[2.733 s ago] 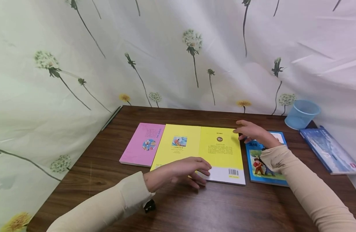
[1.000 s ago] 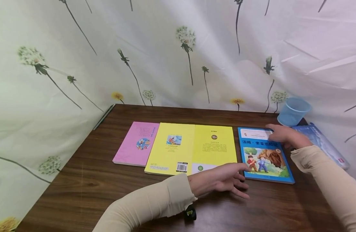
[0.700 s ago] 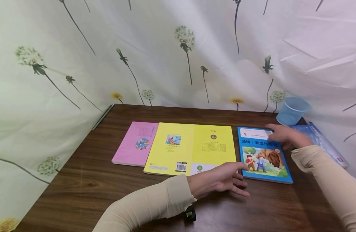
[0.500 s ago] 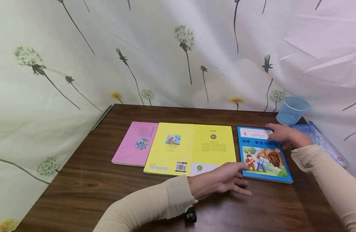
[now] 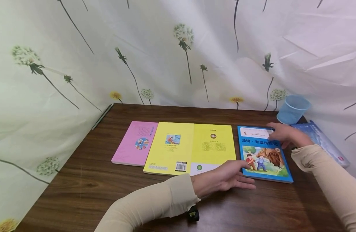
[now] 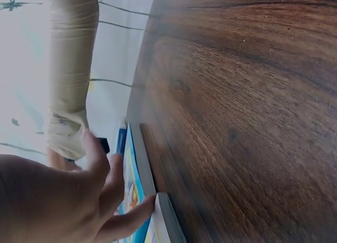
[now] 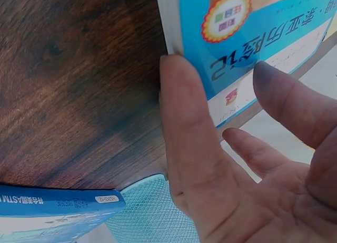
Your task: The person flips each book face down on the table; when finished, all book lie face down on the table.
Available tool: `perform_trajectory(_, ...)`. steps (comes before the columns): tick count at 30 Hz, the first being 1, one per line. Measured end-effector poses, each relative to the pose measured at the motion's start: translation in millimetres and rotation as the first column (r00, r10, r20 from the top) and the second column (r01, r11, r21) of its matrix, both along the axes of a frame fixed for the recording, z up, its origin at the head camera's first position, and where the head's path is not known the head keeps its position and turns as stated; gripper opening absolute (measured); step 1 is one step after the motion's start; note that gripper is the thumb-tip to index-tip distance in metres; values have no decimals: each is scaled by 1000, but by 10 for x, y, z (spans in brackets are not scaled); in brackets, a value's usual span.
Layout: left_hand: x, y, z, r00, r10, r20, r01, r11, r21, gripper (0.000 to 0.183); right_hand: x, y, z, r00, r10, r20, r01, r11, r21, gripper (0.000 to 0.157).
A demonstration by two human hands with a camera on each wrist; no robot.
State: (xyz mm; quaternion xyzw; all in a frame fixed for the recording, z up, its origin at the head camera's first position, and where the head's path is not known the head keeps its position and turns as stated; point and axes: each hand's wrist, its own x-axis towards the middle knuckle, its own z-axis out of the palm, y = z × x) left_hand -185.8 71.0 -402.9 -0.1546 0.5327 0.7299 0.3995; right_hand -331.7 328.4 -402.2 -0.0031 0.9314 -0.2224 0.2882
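Note:
A blue storybook (image 5: 263, 156) with two cartoon children on its cover lies flat on the dark wooden table (image 5: 108, 199). My left hand (image 5: 227, 176) is at its lower left corner, thumb over the cover's edge and fingers extended. At the upper right corner is my right hand (image 5: 289, 134). The right wrist view shows one straight finger (image 7: 184, 100) along the book's side and the thumb (image 7: 289, 100) over the cover; whether the thumb touches is unclear. Left of it lie two yellow books (image 5: 172, 146) edge to edge, then a pink book (image 5: 134, 143).
Behind the right hand stands a light blue mesh cup (image 5: 294, 109). Beside it lies another blue book or box (image 5: 324, 145), partly hidden by the right arm. A curtain printed with dandelions (image 5: 163, 58) closes off the table's back.
Both hands have moved right since the earliest frame, and the view has shifted right. Lately the left hand's fingers have drawn closer together beside the blue storybook; the right hand stays put.

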Motion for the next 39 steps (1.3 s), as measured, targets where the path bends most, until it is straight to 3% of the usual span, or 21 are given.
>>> perform_trajectory(9,28,72,-5,999,28,-34,-31,997,-71,36,-10,12,-1,1000,-15,10,15,1000,-6,77)
perform_trajectory(15,11,75,-51,998,12,-67,-20,992,-122,34,-6,17,6,1000,-13,15,13,1000,-8,79)
perform_trajectory(22,-58,83,-107,972,-49,-229,-5,973,-229,15,-18,18,7,999,-26,18,27,999,-27,82)
perform_trajectory(30,-122,136,-128,966,-68,-249,-9,955,-297,25,-23,1,0,999,-30,23,32,996,-80,82)
perform_trajectory(39,-125,161,-175,943,-82,-322,-42,932,-361,28,-3,-12,-40,999,-24,-30,22,997,-75,79)
